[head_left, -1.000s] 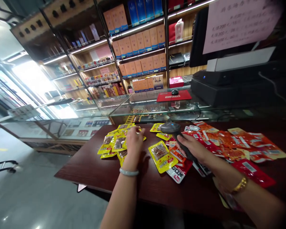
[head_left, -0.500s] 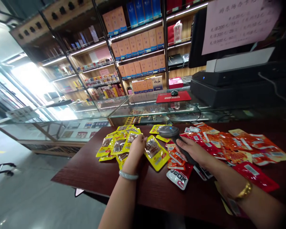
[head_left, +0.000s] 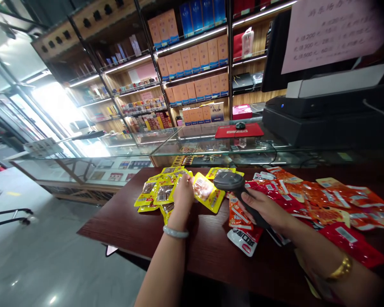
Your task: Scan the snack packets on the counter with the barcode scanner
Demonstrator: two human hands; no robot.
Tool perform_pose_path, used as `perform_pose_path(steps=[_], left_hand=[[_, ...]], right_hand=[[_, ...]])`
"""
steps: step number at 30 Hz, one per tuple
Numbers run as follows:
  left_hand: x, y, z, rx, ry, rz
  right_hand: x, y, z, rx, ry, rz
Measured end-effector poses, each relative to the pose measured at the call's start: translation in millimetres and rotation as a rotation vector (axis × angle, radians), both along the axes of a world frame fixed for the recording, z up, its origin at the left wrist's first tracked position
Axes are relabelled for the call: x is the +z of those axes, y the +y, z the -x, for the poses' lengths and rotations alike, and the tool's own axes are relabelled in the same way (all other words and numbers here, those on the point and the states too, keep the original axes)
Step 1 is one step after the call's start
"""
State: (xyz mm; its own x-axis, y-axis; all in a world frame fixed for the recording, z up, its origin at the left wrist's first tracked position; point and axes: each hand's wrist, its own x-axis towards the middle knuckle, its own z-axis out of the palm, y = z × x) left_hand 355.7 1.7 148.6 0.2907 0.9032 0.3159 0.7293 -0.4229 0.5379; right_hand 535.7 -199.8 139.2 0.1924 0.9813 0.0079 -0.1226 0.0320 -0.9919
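My left hand (head_left: 184, 194) pinches the left edge of a yellow snack packet (head_left: 215, 199), tilted up over the table. Bright light falls on the packet's upper part. In my right hand (head_left: 264, 207) is a black barcode scanner (head_left: 232, 181), its head pointing left towards that packet. Just left of my left hand lies a pile of yellow snack packets (head_left: 161, 192). Behind the scanner another yellow packet (head_left: 216, 172) is partly covered. Under and beside my right hand are orange packets (head_left: 238, 211) and a red and white packet (head_left: 245, 241).
The dark wooden table (head_left: 124, 230) holds more red and orange packets (head_left: 323, 196) on the right. Beyond it stands a glass display counter (head_left: 169, 147) with a mouse (head_left: 240, 125) on a red mat (head_left: 222, 131). A black register (head_left: 307, 121) and monitor occupy the right. Shelves of boxes (head_left: 195, 59) line the back.
The yellow packet in my left hand has risen and tilted towards the scanner, and light now shines on it. The scanner stays in my right hand. The whole view has shifted slightly.
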Motion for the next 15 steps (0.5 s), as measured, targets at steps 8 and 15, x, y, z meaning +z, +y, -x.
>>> perform_pose_path(steps=[8,15], left_hand=[[12.9,8.2,21.7,0.402,-0.298,-0.506],[-5.0,-16.0,-25.6,-0.088,-0.085,-0.324]], right_hand=[[11.3,-0.2,-4.4,-0.095,0.048,0.002],[6.7,3.9,-16.4,-0.205,0.053,0.009]])
